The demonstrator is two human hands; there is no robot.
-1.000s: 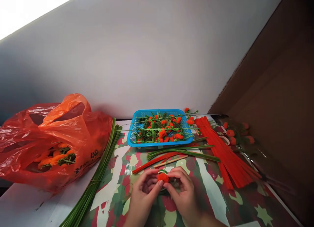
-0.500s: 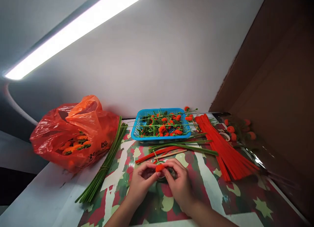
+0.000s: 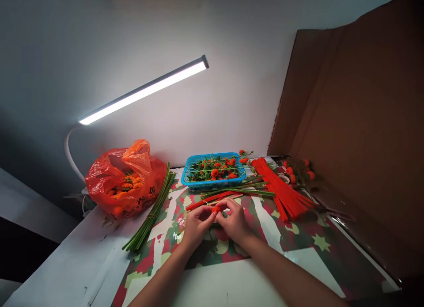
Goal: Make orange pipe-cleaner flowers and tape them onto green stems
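Between the fingertips of both hands is a small orange-red pipe-cleaner ball (image 3: pixel 216 208) with a thin green stem sticking out toward the upper left. My left hand (image 3: pixel 197 224) pinches it from one side, and my right hand (image 3: pixel 234 219) pinches it from the other. Fingers cover much of the ball. Just beyond the hands lie loose red pipe cleaners (image 3: pixel 202 204) and green pipe cleaners (image 3: pixel 255 192). Behind these stands a blue plastic basket (image 3: pixel 212 184) holding several similar red-orange balls with green stems and leaves.
At left, a red plastic bag (image 3: pixel 155 174) holds several orange pieces beside a tied bundle of green pipe cleaners (image 3: pixel 150 218). A spread bundle of red pipe cleaners (image 3: pixel 285 192) lies right, near a tape roll (image 3: pixel 284 179) and a cardboard panel (image 3: pixel 347 99). A lamp (image 3: pixel 145 92) hangs above.
The view has tilted up and pulled back, so the whole lamp bar shows. Both hands still hold the ball; its stem has swung from nearly upright to leaning left.
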